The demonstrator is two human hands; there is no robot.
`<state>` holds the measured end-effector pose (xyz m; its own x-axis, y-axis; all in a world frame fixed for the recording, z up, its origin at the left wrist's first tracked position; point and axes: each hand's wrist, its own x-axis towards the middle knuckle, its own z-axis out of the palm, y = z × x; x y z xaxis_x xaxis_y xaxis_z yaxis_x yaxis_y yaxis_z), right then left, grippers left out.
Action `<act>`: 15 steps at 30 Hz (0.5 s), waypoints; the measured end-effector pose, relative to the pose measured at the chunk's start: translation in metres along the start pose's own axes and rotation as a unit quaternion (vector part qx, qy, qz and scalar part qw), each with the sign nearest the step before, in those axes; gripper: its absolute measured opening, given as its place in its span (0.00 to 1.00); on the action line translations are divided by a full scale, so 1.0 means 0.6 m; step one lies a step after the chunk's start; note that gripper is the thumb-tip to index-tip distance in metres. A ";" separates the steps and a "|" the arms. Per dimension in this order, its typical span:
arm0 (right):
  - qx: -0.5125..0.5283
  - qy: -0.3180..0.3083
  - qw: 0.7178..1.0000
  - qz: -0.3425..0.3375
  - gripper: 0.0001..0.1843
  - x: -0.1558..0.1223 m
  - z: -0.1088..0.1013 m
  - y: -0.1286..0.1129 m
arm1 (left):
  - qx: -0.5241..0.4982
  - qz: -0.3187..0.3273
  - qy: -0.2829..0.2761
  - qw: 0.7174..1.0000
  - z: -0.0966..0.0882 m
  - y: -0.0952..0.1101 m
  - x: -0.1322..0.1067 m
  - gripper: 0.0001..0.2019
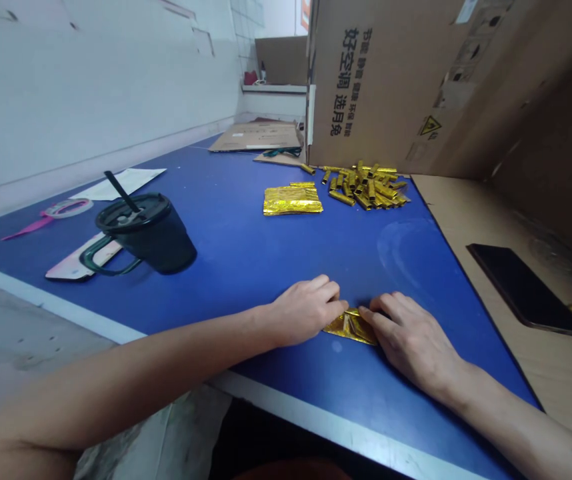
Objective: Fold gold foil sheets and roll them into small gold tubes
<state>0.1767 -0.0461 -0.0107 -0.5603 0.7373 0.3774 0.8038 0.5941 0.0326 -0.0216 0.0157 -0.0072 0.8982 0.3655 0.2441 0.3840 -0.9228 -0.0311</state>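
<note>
A crumpled sheet of gold foil [350, 327] lies on the blue table top [246, 260] near its front edge, between my two hands. My left hand [306, 311] grips the foil's left end with its fingertips. My right hand [410, 333] presses on the right end, its fingers covering part of the sheet. Farther back lie a flat stack of gold foil sheets [293, 200] and, to its right, a heap of several small folded gold foil sticks [366, 187].
A dark tumbler with a handle and straw [146, 233] stands at the left, near a pink-handled tool [31, 229], tape roll [69, 208], white paper [121, 184] and a pink-and-white board [83, 260]. A large cardboard box [391, 87] stands behind. A phone [526, 289] lies on cardboard at the right.
</note>
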 end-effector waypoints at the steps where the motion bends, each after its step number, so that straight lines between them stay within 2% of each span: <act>1: -0.004 -0.007 1.000 -0.002 0.15 0.000 -0.001 -0.001 | 0.002 -0.005 0.006 1.000 0.000 0.000 -0.001 0.11; 9: -0.004 -0.087 0.996 0.003 0.14 0.004 -0.025 -0.008 | 0.026 0.003 -0.016 1.000 -0.012 0.007 -0.005 0.11; 15: -0.039 -0.074 0.996 0.007 0.14 0.003 -0.021 -0.012 | 0.042 -0.039 0.001 0.998 -0.008 0.028 -0.009 0.11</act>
<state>0.1724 -0.0533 0.0015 -0.5680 0.7877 0.2387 0.8213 0.5611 0.1028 -0.0211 -0.0027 -0.0045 0.8645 0.4357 0.2508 0.4694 -0.8782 -0.0923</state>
